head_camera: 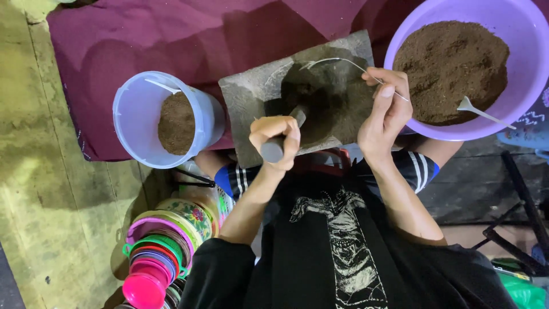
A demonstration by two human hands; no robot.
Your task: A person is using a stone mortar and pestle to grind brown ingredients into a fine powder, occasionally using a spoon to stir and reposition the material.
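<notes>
Head view is showing the left hand (275,137) gripping a grey pestle (281,140) and the right hand (384,111) pinching a spoon (349,66) over a stone slab (251,94) still carrying dark powder (326,100), with a purple basin (523,34) and white bucket (134,114) already partly filled.

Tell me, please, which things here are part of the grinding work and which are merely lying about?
In use:
left hand gripping the pestle
right hand holding the metal spoon
stone mortar
purple basin of brown powder
pale blue bucket of brown powder

Lying about:
stack of coloured plastic bowls
</notes>
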